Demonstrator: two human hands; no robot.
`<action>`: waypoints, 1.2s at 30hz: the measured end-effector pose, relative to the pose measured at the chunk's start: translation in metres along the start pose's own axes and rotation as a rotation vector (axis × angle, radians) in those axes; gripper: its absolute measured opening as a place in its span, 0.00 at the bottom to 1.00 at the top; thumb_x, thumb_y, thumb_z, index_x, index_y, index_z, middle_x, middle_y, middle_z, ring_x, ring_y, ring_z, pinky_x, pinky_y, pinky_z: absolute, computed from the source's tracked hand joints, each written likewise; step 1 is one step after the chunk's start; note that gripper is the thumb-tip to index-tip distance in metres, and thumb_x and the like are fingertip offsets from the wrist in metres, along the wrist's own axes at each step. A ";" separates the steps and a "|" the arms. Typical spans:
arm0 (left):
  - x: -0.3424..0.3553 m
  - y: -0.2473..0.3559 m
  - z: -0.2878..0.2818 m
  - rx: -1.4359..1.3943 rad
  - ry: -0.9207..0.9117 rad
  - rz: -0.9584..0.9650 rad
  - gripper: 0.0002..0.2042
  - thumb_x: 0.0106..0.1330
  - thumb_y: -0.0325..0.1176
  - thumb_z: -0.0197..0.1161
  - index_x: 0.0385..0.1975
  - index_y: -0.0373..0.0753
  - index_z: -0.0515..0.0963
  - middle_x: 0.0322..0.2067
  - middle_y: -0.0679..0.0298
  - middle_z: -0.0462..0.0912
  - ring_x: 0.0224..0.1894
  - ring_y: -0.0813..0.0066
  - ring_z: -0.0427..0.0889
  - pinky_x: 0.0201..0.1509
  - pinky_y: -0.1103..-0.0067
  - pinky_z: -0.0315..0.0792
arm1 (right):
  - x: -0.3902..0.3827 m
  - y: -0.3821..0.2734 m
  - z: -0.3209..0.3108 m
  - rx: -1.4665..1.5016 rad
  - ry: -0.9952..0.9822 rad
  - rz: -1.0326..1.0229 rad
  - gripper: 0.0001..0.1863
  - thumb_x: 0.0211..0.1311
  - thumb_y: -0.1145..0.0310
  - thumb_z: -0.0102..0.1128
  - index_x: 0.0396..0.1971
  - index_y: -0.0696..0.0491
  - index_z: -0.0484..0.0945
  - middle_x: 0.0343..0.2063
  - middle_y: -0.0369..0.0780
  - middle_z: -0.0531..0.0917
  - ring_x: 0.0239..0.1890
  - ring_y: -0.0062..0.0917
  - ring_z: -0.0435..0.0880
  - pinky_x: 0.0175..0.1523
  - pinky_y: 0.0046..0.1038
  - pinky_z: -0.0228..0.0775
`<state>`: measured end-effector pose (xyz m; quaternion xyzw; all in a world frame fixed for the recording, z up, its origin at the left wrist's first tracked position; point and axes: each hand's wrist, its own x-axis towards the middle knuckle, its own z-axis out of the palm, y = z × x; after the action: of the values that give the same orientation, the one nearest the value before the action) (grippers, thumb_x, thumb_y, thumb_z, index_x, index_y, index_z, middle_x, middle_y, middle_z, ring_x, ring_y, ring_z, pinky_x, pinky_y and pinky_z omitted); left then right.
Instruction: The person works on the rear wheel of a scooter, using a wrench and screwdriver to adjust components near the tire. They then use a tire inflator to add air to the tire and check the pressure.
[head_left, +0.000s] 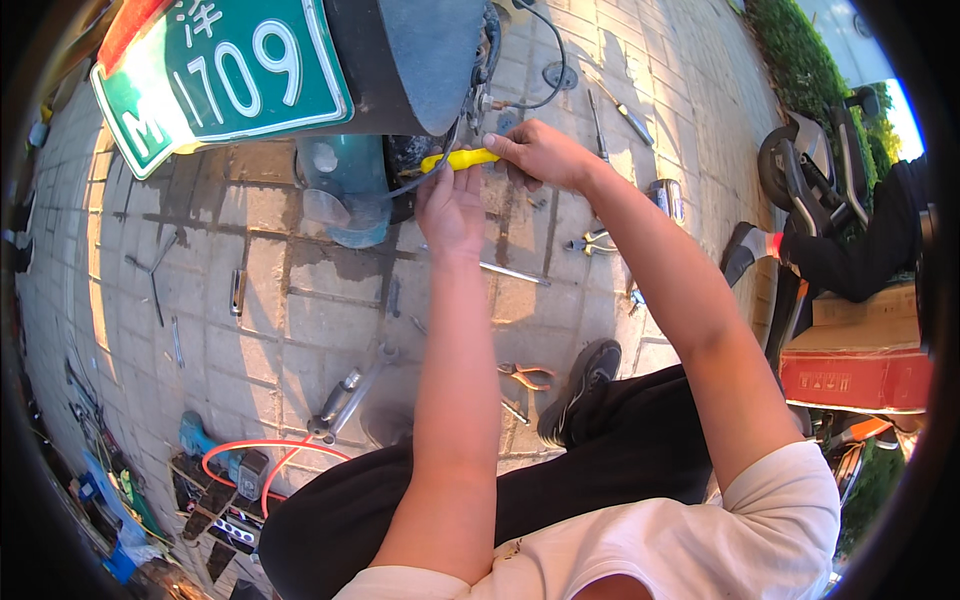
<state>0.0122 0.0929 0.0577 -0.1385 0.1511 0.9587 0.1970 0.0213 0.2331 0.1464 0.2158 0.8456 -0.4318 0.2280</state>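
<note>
My right hand (545, 155) is closed, its thumb and fingers at the right end of a yellow tool handle (462, 160). The handle lies roughly level, and the working end of the tool does not show. My left hand (452, 210) reaches up from below with its palm turned upward. Its fingers are bent up against the underside of the yellow handle, beside a thin dark cable (425, 180); their tips are partly hidden. Both hands are beneath the dark rear fender (425, 65) of a vehicle with a green plate (225, 80).
Around me on the paving lie a long metal rod (515, 273), pliers (592, 243), orange-handled pliers (527, 376), screwdrivers (622, 112) and a ratchet (340, 395). A teal power tool (235, 460) and an orange hose (275, 443) are lower left. At right are a red carton (855, 375) and another person's shoe (742, 252).
</note>
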 end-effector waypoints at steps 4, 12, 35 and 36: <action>0.004 -0.001 0.006 0.125 0.255 -0.021 0.12 0.68 0.34 0.57 0.46 0.36 0.70 0.44 0.59 0.76 0.49 0.68 0.75 0.54 0.72 0.70 | 0.000 0.001 0.004 -0.292 0.300 -0.611 0.22 0.63 0.54 0.59 0.27 0.62 0.78 0.21 0.42 0.81 0.22 0.26 0.79 0.32 0.30 0.72; 0.001 -0.001 -0.008 0.120 0.092 0.004 0.15 0.65 0.41 0.63 0.45 0.41 0.72 0.40 0.65 0.77 0.44 0.75 0.74 0.49 0.77 0.67 | 0.008 -0.014 -0.010 -0.152 -0.092 -0.040 0.21 0.62 0.54 0.58 0.27 0.61 0.79 0.21 0.45 0.81 0.25 0.36 0.80 0.33 0.36 0.71; 0.018 0.091 -0.093 1.339 0.011 0.535 0.34 0.50 0.32 0.72 0.56 0.27 0.65 0.56 0.52 0.71 0.56 0.61 0.69 0.64 0.70 0.60 | 0.001 -0.005 0.090 -0.377 0.144 -0.307 0.20 0.62 0.56 0.55 0.38 0.62 0.72 0.31 0.53 0.82 0.36 0.48 0.83 0.42 0.44 0.74; 0.018 0.091 -0.093 1.331 0.018 0.551 0.33 0.50 0.33 0.72 0.55 0.27 0.66 0.55 0.52 0.71 0.56 0.60 0.70 0.63 0.70 0.61 | 0.008 -0.002 0.085 -0.383 0.115 -0.319 0.21 0.62 0.55 0.55 0.37 0.62 0.73 0.31 0.53 0.82 0.37 0.48 0.82 0.42 0.44 0.74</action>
<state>-0.0229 -0.0133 -0.0122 0.0463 0.7343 0.6772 -0.0104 0.0305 0.1627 0.0984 0.0566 0.9469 -0.2812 0.1451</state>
